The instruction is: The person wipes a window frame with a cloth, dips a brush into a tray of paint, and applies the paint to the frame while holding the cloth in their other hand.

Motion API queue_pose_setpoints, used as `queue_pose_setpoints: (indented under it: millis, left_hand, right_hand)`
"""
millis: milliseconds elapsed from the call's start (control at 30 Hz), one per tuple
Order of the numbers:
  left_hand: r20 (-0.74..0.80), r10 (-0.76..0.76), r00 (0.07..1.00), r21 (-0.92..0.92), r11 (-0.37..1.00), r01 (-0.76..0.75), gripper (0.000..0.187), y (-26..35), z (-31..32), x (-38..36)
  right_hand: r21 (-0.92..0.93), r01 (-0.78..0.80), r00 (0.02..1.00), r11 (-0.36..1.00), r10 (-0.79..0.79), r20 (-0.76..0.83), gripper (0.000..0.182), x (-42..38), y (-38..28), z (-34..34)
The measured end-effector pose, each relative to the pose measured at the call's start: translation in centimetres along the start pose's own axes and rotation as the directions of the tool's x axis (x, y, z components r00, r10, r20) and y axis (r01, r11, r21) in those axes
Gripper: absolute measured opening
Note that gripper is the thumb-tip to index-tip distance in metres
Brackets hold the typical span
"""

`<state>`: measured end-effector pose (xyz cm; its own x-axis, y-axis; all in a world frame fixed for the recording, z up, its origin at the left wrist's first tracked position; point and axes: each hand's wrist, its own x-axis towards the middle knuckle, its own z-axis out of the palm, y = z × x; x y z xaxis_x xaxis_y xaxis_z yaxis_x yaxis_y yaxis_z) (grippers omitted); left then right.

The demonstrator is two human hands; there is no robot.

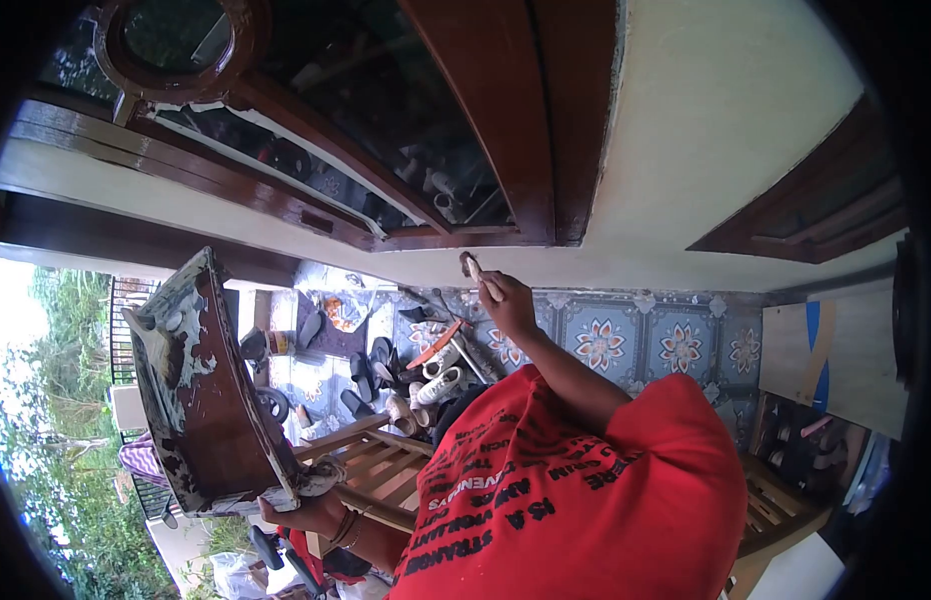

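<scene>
The right hand [508,304] pinches a pale-handled paintbrush [483,281], its dark bristles just beside the cream wall [686,130] below the glossy brown window frame [531,125]; a slip could smear that wall. The left hand [321,515] grips the lower edge of a flared, paint-crusted container [221,410]; tilting could drip paint onto shoes [443,386] and floral tiles [598,343].
</scene>
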<state>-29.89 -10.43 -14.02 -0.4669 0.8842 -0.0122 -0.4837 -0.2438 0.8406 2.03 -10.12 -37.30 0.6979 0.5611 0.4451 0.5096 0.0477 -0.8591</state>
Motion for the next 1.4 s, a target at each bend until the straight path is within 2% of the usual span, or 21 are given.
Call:
queue_pose_setpoints:
  millis: [100,200,367,467,533,733,800,967,1400]
  left_hand:
    - [0.041,-0.039,0.998,-0.001,0.999,0.039,0.053,0.2,-0.9,0.5]
    - [0.079,-0.010,0.997,0.040,0.999,0.006,0.053,0.1,-2.3,1.5]
    - [0.077,-0.001,0.997,-0.003,1.000,0.001,0.055,0.1,-3.1,2.5]
    - [0.075,-0.011,0.997,-0.038,0.999,0.014,0.056,-0.1,-3.2,2.9]
    - [0.059,-0.021,0.998,-0.031,0.999,0.023,0.056,-0.1,-3.2,3.0]
    - [0.017,-0.031,0.999,-0.066,0.997,0.032,0.056,-0.5,-2.9,3.3]
    - [0.065,-0.041,0.997,-0.015,0.999,0.042,0.057,-0.3,-4.2,4.0]
    - [0.021,-0.018,1.000,-0.006,1.000,0.018,0.056,-0.5,-2.8,3.2]
    - [0.054,-0.028,0.998,0.006,1.000,0.027,0.054,0.2,-3.1,3.6]
  right_hand:
    - [-0.007,-0.029,0.999,1.000,0.030,0.031,0.011,1.6,-1.3,-0.4]
    - [-0.002,-0.003,0.999,1.000,0.004,0.036,0.011,3.2,-2.0,-0.1]
    - [-0.059,0.019,0.999,0.998,-0.017,0.040,0.010,4.8,-1.5,1.6]
    - [-0.062,0.050,0.998,0.997,-0.048,0.030,0.010,6.0,-1.6,2.4]
    - [-0.052,0.080,0.995,0.995,-0.082,-0.050,0.010,6.6,-1.9,2.6]
    - [-0.067,0.028,0.999,0.997,-0.029,-0.017,0.010,5.9,-1.5,1.9]
    - [-0.047,0.030,0.999,0.998,-0.031,-0.020,0.009,5.0,-2.1,1.8]
    - [-0.053,0.018,1.000,0.998,-0.019,-0.013,0.012,4.2,-1.7,2.0]
    - [-0.083,0.099,0.994,0.992,-0.102,-0.034,0.016,3.6,-1.3,2.5]
